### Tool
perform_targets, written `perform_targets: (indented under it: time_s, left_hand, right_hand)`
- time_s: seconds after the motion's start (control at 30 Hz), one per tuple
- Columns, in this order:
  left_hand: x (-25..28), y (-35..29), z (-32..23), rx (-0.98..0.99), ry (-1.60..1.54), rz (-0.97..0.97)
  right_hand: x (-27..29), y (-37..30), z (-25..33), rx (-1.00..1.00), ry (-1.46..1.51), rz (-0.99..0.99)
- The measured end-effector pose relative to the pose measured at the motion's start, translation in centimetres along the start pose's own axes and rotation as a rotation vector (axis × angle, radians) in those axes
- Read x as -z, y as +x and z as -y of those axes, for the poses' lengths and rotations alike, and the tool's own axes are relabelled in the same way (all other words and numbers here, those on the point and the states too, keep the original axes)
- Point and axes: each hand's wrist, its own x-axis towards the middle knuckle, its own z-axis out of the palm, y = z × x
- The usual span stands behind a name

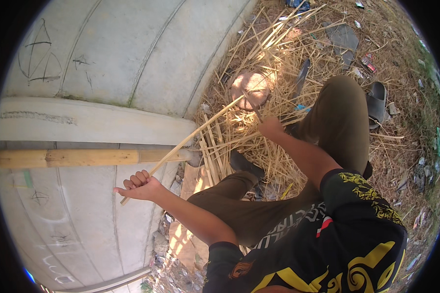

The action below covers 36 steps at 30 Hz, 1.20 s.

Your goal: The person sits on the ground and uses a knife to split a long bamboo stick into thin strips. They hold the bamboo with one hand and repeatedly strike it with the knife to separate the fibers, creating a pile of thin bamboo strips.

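Observation:
My left hand (142, 186) is closed around the lower end of a long, thin bamboo strip (186, 141), which slants up and away to the right. The strip's far end lies over a round, pale block (252, 87) that could be stone or wood. In my right hand (271, 128) is the handle of a knife, its narrow dark blade (252, 105) pointing at the block. The blade's tip is close to the strip's end; whether they touch I cannot tell. The handle is mostly hidden by my fingers.
Loose bamboo strips and shavings (278, 53) litter the ground around the block. A concrete panel wall (127, 53) stands on the left, with a bamboo pole (93, 157) along it. Beyond my bent right knee lies a dark slipper (376, 103). Broken dark sheeting (343, 40) lies farther off.

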Motion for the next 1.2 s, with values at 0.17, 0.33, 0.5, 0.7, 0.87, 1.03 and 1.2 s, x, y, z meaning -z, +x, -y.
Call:
perform_targets:
  time_s: [0.17,0.33,0.5,0.7,0.87,1.03,1.2]
  left_hand:
    - [-0.3,-0.4,0.0,-0.043,0.052,-0.04]
    - [-0.8,-0.1,0.2,-0.039,0.157,-0.383]
    - [0.3,0.4,-0.2,-0.013,0.17,-0.457]
    - [-5.1,-3.8,-0.4,0.059,0.106,-0.23]
    - [-4.8,-6.2,-2.8,-0.009,0.069,-0.039]
    - [-7.1,-8.8,-2.7,0.03,-0.024,0.075]
    - [-8.1,-11.9,-3.2,-0.006,-0.005,0.241]
  right_hand:
    - [-0.4,-2.3,5.9,0.492,0.108,-0.185]
    - [-2.0,-3.3,4.6,0.606,0.187,-0.042]
    - [-6.0,1.2,-3.8,0.147,0.11,0.335]
    - [-3.5,9.5,-10.4,-0.03,0.195,0.059]
    - [-1.1,0.9,5.2,-0.647,1.308,0.283]
    - [9.1,-9.4,15.3,-0.211,1.449,0.637]
    - [11.5,-16.9,14.1,0.252,1.102,0.564]
